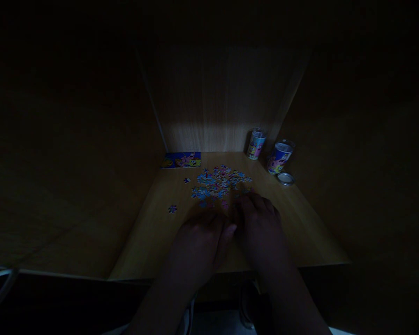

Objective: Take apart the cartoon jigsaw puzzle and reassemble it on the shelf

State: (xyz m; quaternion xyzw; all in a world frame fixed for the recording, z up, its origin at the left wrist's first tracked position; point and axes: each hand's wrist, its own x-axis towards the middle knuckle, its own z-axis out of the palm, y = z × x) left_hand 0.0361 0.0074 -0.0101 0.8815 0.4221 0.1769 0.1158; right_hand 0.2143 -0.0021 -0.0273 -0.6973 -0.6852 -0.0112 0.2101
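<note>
A loose heap of small jigsaw puzzle pieces [216, 181], mostly blue, pink and yellow, lies in the middle of the wooden surface [150, 242]. Just in front of the heap, my left hand [202, 239] has its fingers curled down, with the thumb pointing right. Close beside it, my right hand [260, 221] bends its fingers inward at the heap's near edge. Dim light and the backs of my hands hide the fingertips and anything between them. One joined-looking bit of puzzle [172, 209] lies apart on the left, and a single piece [186, 180] sits nearer the heap.
A blue cartoon picture panel [183, 159] lies at the back left. Two cartoon-printed cans [256, 145] with clear tops stand at the back right, a round metal lid [285, 178] beside the nearer one. Wooden panels [223, 102] enclose the back and sides.
</note>
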